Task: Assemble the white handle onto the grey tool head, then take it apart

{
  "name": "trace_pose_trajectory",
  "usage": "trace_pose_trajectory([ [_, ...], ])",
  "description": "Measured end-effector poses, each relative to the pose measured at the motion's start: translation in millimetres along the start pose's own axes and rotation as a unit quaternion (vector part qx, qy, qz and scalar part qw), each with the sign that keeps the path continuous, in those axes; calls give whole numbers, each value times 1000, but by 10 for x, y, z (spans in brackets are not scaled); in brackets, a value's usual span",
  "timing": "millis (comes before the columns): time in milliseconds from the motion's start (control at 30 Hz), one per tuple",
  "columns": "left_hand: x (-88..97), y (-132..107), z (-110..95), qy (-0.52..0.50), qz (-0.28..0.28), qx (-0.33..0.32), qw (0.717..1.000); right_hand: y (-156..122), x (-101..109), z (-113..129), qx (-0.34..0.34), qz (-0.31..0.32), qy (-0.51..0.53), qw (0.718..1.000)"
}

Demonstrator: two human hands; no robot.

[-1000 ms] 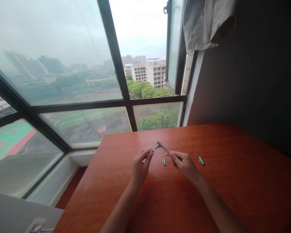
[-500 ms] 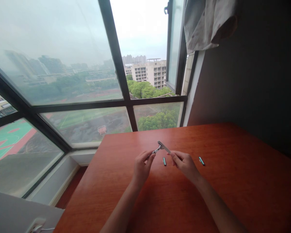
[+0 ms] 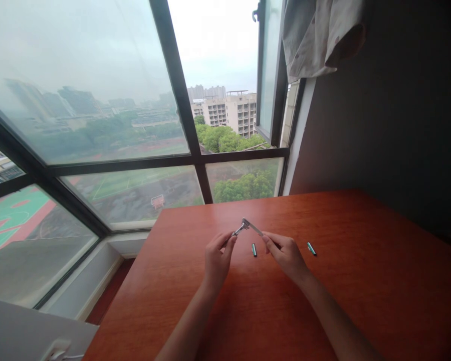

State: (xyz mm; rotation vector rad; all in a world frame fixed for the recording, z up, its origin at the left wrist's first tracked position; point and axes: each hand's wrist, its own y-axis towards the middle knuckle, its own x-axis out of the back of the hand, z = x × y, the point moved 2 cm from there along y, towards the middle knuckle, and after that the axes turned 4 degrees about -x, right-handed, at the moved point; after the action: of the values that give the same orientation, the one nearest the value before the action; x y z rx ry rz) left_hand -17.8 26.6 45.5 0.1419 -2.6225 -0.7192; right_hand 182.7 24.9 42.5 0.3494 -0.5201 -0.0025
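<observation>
My left hand (image 3: 218,256) is closed around the handle of a silver razor (image 3: 241,228), its head tilted up to the right. Pinched in my right hand (image 3: 288,253) is a thin, flat silver strip (image 3: 256,230), too small to name more exactly. The strip's far end meets the razor's head, and the two form a shallow peak above the table. A small green-and-black razor cartridge (image 3: 254,249) lies on the tabletop between my hands. Right of my right hand lies a second cartridge (image 3: 311,248).
The reddish-brown wooden table (image 3: 165,281) reaches to the window frame (image 3: 201,159) at the back. One window pane (image 3: 268,75) stands ajar. A grey cloth (image 3: 311,40) hangs at the upper right beside a dark wall (image 3: 379,125). At lower left is a white socket with a cable (image 3: 58,349).
The razor's head and the silver strip have shifted slightly, the strip now meeting the head nearer its top. Both hands keep their grip; the cartridges lie where they were.
</observation>
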Motion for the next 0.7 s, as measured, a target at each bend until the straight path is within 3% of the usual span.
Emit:
trace_pose_trajectory([
  [333, -10, -6, 29, 2, -5, 12, 1000, -3, -8, -33, 20, -19, -17, 999],
  [700, 10, -1, 62, 7, -14, 16, 1000, 2, 0, -34, -18, -28, 19, 999],
])
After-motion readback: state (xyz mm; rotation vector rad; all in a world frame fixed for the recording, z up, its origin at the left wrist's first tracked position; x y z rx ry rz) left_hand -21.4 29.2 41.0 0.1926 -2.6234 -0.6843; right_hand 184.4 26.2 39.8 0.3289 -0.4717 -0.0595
